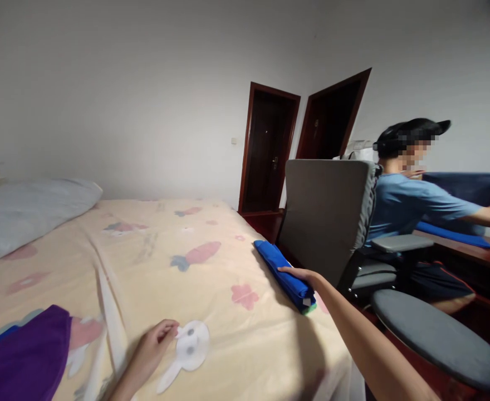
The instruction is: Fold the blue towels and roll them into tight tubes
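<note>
A folded blue cloth (279, 266) lies as a long, thick bundle near the right edge of the bed, with small white and green bits showing at its near end. My right hand (303, 273) grips it from the right side, fingers partly hidden behind my wrist and the cloth. Low over the printed bedsheet (211, 223), beside a white rabbit figure, my left hand (159, 337) has its fingers curled together with nothing visible in them. To its left, a purple cloth (28, 356) lies spread on the bed, a blue edge showing beside it.
A grey pillow (36, 211) rests at the far left. Right of the bed stand a grey-covered office chair (324, 211) and a round-ended grey seat (432, 334). A person (412, 195) in a blue shirt and black cap sits at a desk (487, 253) with blue cloth on it.
</note>
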`<state>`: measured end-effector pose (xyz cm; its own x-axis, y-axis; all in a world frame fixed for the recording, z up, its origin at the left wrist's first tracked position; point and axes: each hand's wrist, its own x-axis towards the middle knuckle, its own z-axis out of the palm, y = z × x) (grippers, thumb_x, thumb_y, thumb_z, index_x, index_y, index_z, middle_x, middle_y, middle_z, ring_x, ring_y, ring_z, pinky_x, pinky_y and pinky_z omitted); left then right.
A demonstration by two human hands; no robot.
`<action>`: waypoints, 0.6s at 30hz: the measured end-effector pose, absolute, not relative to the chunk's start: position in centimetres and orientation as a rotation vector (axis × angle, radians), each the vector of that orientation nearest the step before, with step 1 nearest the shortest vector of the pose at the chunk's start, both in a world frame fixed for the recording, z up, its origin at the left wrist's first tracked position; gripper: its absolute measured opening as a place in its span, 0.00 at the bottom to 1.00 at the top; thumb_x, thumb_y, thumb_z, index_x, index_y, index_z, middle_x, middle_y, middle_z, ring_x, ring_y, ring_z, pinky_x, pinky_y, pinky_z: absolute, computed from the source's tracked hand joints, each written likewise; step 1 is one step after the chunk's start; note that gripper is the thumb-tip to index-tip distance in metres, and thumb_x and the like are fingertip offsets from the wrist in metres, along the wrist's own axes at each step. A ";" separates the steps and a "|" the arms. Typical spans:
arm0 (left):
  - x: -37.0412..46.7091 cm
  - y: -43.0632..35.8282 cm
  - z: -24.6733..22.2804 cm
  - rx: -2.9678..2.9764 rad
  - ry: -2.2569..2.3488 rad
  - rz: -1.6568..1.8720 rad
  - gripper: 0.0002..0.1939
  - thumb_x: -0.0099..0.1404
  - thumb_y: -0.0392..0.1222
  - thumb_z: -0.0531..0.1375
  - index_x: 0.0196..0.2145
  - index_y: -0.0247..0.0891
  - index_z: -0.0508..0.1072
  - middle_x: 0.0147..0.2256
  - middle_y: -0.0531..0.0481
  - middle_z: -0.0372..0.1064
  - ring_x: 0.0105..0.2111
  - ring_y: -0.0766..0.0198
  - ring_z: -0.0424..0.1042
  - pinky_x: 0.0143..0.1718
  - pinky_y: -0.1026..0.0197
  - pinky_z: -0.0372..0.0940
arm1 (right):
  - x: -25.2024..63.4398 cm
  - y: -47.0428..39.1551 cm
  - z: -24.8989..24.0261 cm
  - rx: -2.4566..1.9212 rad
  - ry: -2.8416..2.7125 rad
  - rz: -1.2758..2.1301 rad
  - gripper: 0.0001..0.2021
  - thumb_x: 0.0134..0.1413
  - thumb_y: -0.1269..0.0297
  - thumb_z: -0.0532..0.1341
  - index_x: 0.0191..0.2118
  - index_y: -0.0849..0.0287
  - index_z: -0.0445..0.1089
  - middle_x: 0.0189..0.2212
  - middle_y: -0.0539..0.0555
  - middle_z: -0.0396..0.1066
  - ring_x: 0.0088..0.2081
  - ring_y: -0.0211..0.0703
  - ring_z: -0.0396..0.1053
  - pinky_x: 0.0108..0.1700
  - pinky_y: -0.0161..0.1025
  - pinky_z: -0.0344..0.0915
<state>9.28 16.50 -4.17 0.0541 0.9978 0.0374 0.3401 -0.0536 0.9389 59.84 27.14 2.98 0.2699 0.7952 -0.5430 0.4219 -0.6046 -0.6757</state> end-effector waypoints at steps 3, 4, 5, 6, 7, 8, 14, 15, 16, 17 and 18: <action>9.1 16.5 -4.5 1.547 1.408 0.993 0.21 0.56 0.62 0.60 0.36 0.43 0.77 0.38 0.46 0.79 0.45 0.48 0.76 0.47 0.56 0.67 | 59.6 26.3 3.3 -2.112 -1.117 1.301 0.34 0.50 0.36 0.61 0.46 0.67 0.71 0.36 0.66 0.76 0.37 0.57 0.76 0.38 0.49 0.74; 9.0 16.5 -4.5 1.554 1.414 0.988 0.21 0.57 0.62 0.60 0.36 0.43 0.77 0.38 0.46 0.79 0.45 0.48 0.76 0.48 0.56 0.67 | 59.5 25.9 3.4 -2.096 -1.139 1.268 0.32 0.51 0.38 0.61 0.47 0.66 0.71 0.37 0.65 0.76 0.37 0.56 0.76 0.38 0.47 0.74; 8.9 16.5 -4.5 1.561 1.420 0.986 0.21 0.57 0.62 0.59 0.36 0.43 0.77 0.39 0.46 0.79 0.45 0.49 0.76 0.48 0.56 0.67 | 59.5 25.3 3.5 -2.081 -1.168 1.214 0.30 0.52 0.41 0.61 0.48 0.64 0.70 0.39 0.64 0.76 0.37 0.55 0.76 0.37 0.46 0.73; 8.9 16.4 -4.5 1.569 1.422 0.986 0.21 0.57 0.62 0.59 0.36 0.43 0.77 0.39 0.46 0.79 0.45 0.49 0.76 0.48 0.56 0.67 | 59.6 24.6 3.6 -2.069 -1.201 1.139 0.28 0.52 0.44 0.62 0.50 0.63 0.69 0.41 0.63 0.75 0.38 0.54 0.75 0.38 0.44 0.73; 8.9 16.4 -4.4 1.576 1.421 0.989 0.21 0.57 0.62 0.59 0.36 0.43 0.77 0.39 0.46 0.79 0.45 0.49 0.76 0.48 0.56 0.67 | 59.9 23.8 3.8 -2.062 -1.235 1.045 0.27 0.52 0.46 0.63 0.51 0.62 0.67 0.43 0.62 0.75 0.40 0.53 0.75 0.39 0.42 0.72; 8.9 16.4 -4.3 1.583 1.416 0.991 0.21 0.56 0.62 0.59 0.36 0.43 0.77 0.38 0.46 0.79 0.45 0.49 0.76 0.48 0.56 0.67 | 60.3 22.9 4.0 -2.060 -1.268 0.944 0.26 0.53 0.49 0.63 0.52 0.62 0.66 0.46 0.62 0.73 0.43 0.52 0.74 0.41 0.41 0.70; 9.1 16.2 -3.8 1.580 1.425 1.002 0.24 0.52 0.65 0.61 0.34 0.43 0.78 0.38 0.47 0.80 0.45 0.48 0.76 0.47 0.57 0.68 | 67.0 15.6 6.7 -2.259 -1.594 0.147 0.26 0.54 0.55 0.64 0.54 0.63 0.61 0.42 0.63 0.72 0.42 0.56 0.71 0.42 0.43 0.63; 9.1 16.3 -3.8 1.579 1.435 0.998 0.25 0.51 0.66 0.61 0.34 0.43 0.78 0.38 0.48 0.80 0.45 0.48 0.76 0.47 0.57 0.68 | 68.6 14.3 7.4 -2.309 -1.672 -0.083 0.26 0.55 0.55 0.63 0.55 0.62 0.61 0.42 0.63 0.72 0.43 0.57 0.71 0.42 0.44 0.62; 9.0 16.4 -4.0 1.579 1.444 0.995 0.25 0.50 0.67 0.62 0.34 0.44 0.78 0.38 0.48 0.80 0.45 0.48 0.76 0.48 0.57 0.68 | 70.3 13.2 8.2 -2.346 -1.728 -0.317 0.26 0.55 0.56 0.63 0.55 0.63 0.61 0.43 0.64 0.72 0.44 0.59 0.70 0.43 0.45 0.62; 8.9 16.5 -4.1 1.579 1.452 0.992 0.25 0.50 0.68 0.62 0.34 0.45 0.78 0.38 0.49 0.80 0.46 0.48 0.75 0.49 0.57 0.68 | 71.9 12.1 9.0 -2.366 -1.756 -0.529 0.26 0.55 0.57 0.63 0.56 0.63 0.61 0.45 0.65 0.71 0.46 0.60 0.68 0.43 0.46 0.61; 8.8 16.6 -4.4 1.576 1.462 0.989 0.25 0.49 0.68 0.62 0.33 0.46 0.78 0.39 0.50 0.80 0.46 0.47 0.75 0.50 0.56 0.68 | 73.5 11.0 9.9 -2.373 -1.772 -0.717 0.26 0.56 0.59 0.63 0.58 0.64 0.61 0.46 0.67 0.70 0.47 0.62 0.67 0.44 0.47 0.60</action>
<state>8.81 16.61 -4.40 0.0462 0.9979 0.0450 0.4125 -0.0601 0.9090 73.50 11.05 9.86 0.2149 0.8815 0.4205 0.9259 -0.3208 0.1994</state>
